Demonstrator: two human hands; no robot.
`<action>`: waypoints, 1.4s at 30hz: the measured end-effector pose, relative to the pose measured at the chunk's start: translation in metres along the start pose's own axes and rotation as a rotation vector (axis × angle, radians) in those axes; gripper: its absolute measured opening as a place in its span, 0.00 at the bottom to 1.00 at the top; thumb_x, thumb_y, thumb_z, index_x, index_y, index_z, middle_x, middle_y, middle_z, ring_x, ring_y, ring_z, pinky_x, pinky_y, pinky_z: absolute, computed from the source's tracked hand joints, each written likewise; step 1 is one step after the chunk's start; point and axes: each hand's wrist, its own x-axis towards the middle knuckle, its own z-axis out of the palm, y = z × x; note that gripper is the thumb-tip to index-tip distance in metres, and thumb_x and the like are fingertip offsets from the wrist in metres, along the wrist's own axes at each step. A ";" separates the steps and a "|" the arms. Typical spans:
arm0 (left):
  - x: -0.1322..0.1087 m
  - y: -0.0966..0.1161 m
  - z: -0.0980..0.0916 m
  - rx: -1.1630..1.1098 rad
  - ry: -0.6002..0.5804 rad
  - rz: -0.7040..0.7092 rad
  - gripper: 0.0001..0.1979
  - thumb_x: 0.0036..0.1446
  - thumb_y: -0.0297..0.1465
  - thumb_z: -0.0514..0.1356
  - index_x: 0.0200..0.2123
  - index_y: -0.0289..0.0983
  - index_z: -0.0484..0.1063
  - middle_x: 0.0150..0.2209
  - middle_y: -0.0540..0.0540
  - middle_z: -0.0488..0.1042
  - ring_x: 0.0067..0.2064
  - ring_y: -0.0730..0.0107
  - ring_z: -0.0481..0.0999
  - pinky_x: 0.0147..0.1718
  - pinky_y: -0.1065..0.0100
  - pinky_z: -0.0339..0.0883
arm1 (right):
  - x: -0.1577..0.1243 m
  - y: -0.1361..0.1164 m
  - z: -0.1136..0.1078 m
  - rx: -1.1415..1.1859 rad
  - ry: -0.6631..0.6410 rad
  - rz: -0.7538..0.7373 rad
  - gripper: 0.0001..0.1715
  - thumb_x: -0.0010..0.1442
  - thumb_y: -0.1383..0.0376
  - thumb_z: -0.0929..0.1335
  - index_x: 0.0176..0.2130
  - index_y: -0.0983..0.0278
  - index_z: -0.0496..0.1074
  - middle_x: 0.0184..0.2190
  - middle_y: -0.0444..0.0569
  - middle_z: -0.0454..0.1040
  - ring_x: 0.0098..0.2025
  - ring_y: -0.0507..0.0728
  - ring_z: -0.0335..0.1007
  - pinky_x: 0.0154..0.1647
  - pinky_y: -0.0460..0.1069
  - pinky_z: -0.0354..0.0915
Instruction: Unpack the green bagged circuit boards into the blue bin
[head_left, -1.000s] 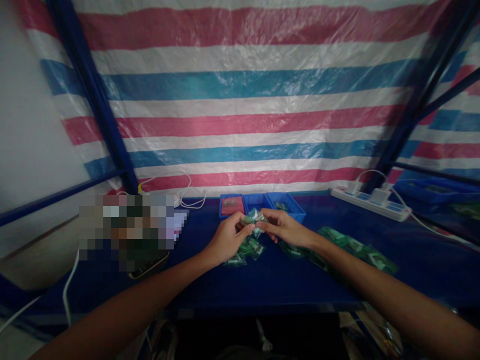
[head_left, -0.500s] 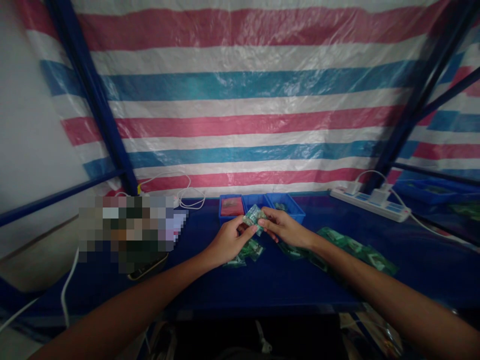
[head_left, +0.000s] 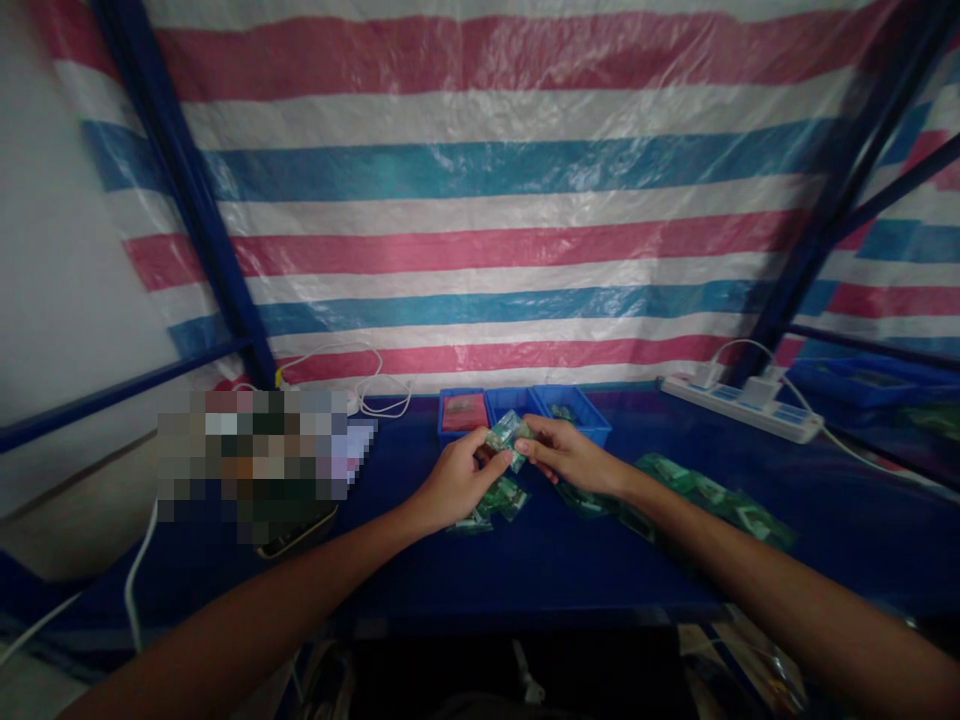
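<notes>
Between both hands, above the blue table, is a small clear plastic packet (head_left: 507,430) with a greenish tint; its contents are too small to make out. My left hand (head_left: 463,478) pinches its lower left side with thumb and fingers. From the other side, my right hand (head_left: 564,450) is closed on its right edge. Several similar green packets (head_left: 491,503) lie in a small pile under my left hand. More green packets (head_left: 712,497) are spread in a row beside and beyond my right forearm, which partly hides them.
Behind the hands stand small blue bins (head_left: 592,420), one holding a pink-red item (head_left: 464,412). A white power strip (head_left: 742,408) with plugs sits at the back right. Pixelated items cover the left, beside a white cable (head_left: 135,580). A striped plastic sheet (head_left: 480,240) hangs behind.
Almost nothing differs. The packet has turned very slightly between my fingers, and both hands keep their place.
</notes>
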 end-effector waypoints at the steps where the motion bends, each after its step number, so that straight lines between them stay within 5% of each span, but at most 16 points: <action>1: 0.000 0.001 -0.001 0.000 0.004 0.005 0.14 0.67 0.42 0.62 0.38 0.36 0.72 0.31 0.50 0.74 0.31 0.70 0.71 0.30 0.70 0.61 | 0.000 -0.001 0.000 0.006 -0.001 0.000 0.25 0.68 0.43 0.68 0.38 0.61 0.66 0.24 0.38 0.62 0.21 0.49 0.60 0.20 0.45 0.61; 11: 0.003 0.001 -0.004 -0.031 0.014 0.022 0.10 0.69 0.37 0.60 0.38 0.37 0.72 0.34 0.48 0.78 0.36 0.65 0.76 0.36 0.67 0.65 | 0.000 -0.005 -0.002 0.044 -0.005 0.041 0.21 0.66 0.47 0.71 0.43 0.62 0.71 0.27 0.39 0.65 0.22 0.48 0.61 0.20 0.44 0.62; 24: 0.001 0.002 -0.005 0.127 0.010 0.024 0.11 0.67 0.38 0.62 0.38 0.36 0.73 0.31 0.50 0.75 0.31 0.71 0.72 0.31 0.70 0.61 | -0.001 0.000 -0.001 0.019 -0.031 0.005 0.21 0.69 0.48 0.70 0.47 0.63 0.71 0.28 0.39 0.65 0.23 0.48 0.62 0.19 0.43 0.63; 34: 0.002 0.002 -0.003 0.129 0.014 0.003 0.10 0.65 0.37 0.62 0.39 0.35 0.74 0.31 0.49 0.76 0.30 0.70 0.72 0.30 0.69 0.61 | -0.001 -0.003 -0.001 0.006 -0.021 0.032 0.22 0.66 0.48 0.71 0.46 0.62 0.71 0.27 0.39 0.64 0.22 0.49 0.62 0.20 0.44 0.63; 42: 0.003 -0.006 -0.002 0.070 0.042 -0.030 0.12 0.67 0.39 0.60 0.41 0.35 0.74 0.33 0.47 0.76 0.32 0.68 0.72 0.31 0.68 0.62 | -0.001 -0.005 -0.003 0.022 0.020 0.017 0.20 0.68 0.49 0.70 0.35 0.62 0.67 0.28 0.41 0.67 0.23 0.48 0.62 0.20 0.44 0.61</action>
